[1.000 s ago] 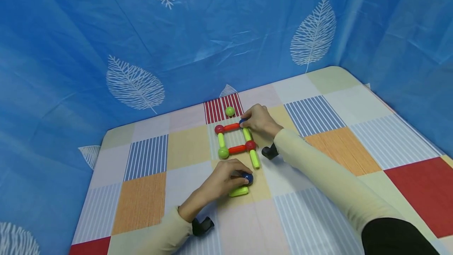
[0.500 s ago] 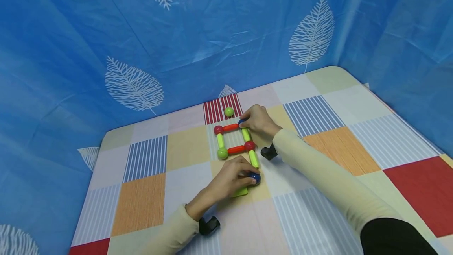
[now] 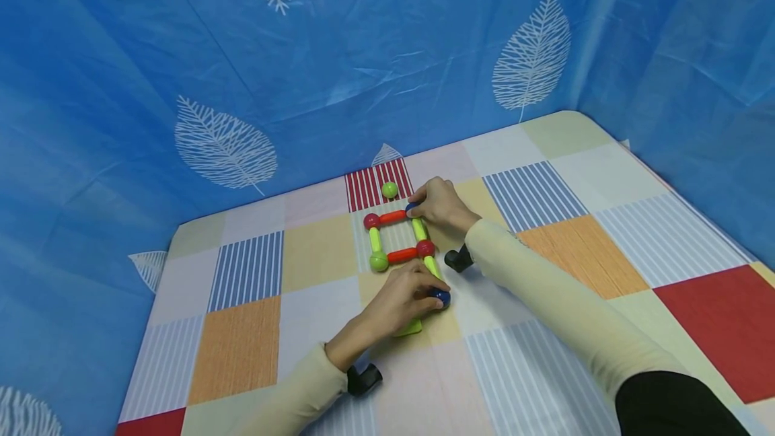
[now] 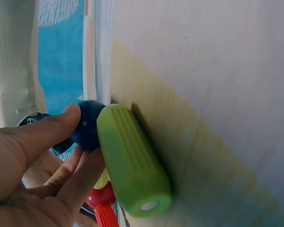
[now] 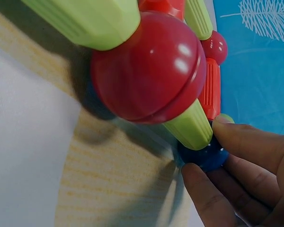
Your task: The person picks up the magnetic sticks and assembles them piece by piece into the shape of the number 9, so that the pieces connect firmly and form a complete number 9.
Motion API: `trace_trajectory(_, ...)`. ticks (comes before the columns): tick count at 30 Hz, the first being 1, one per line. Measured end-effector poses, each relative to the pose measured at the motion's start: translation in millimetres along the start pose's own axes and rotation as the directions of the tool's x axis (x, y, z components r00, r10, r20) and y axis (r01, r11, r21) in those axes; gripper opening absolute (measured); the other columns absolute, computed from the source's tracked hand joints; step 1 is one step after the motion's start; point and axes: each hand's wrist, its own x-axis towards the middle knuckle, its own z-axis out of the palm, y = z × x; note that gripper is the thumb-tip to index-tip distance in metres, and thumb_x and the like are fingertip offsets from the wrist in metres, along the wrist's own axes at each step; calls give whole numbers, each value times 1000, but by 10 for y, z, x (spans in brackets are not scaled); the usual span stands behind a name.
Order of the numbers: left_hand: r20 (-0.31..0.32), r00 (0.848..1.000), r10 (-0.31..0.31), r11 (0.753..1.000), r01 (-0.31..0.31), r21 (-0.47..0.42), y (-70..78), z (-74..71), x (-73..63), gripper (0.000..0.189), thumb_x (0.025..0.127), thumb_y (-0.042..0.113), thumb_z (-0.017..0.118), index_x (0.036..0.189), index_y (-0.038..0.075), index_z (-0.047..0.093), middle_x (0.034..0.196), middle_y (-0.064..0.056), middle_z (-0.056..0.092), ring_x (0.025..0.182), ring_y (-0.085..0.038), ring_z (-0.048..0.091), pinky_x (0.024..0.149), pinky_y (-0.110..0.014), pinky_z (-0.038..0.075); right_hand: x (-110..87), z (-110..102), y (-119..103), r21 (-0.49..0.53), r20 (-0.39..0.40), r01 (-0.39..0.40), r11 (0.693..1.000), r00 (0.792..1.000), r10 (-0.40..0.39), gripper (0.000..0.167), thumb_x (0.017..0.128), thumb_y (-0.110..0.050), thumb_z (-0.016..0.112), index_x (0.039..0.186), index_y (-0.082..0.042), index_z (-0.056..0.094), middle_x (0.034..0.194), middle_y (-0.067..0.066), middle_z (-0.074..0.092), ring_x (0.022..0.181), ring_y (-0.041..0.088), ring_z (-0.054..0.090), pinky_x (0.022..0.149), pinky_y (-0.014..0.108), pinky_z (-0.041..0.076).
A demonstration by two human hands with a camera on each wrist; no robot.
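Note:
My left hand (image 3: 402, 298) pinches a blue ball (image 4: 86, 126) between thumb and fingers. A ribbed green rod (image 4: 132, 163), with a pale round spot on its end, meets that ball. In the head view the ball is at the near end of a yellow-green rod (image 3: 430, 265) that extends from a red ball (image 3: 426, 248). My right hand (image 3: 443, 207) pinches another blue ball (image 5: 206, 156) at the far right corner of a four-sided frame of rods and balls. The frame has red rods (image 3: 402, 256), green rods (image 3: 375, 239), a second red ball (image 3: 372, 221) and a green ball (image 3: 379, 261).
A loose green ball (image 3: 390, 190) lies beyond the frame, near the back edge of the table. The patchwork tablecloth (image 3: 533, 389) meets a blue curtain (image 3: 375, 52) with white leaf prints at the back and sides.
My left hand has moved right and slightly away from me with its blue ball, toward the near end of the frame's protruding rod. My right hand stays on the corner ball.

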Motion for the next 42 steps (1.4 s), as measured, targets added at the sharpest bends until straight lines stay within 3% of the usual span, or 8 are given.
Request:
trace_trajectory(30,18,1000,-11,1000,11,11,23,-31,14,24,86,10,76,110,6,75,94,-2,56,82,-17,51,66,-19,43,6,-11,-5,11,12,-20,1000,1000,20,22,85,-10,77,107,-4,76,111,11,71,119,30,43,106,45,35)
trace_trajectory(42,14,1000,-11,1000,11,13,15,-54,-49,33,84,11,79,116,5,71,104,-4,61,95,-17,56,85,-23,50,-3,-10,-20,5,10,-17,1000,1000,17,23,86,-10,77,107,-3,76,112,12,71,117,30,43,105,45,37)
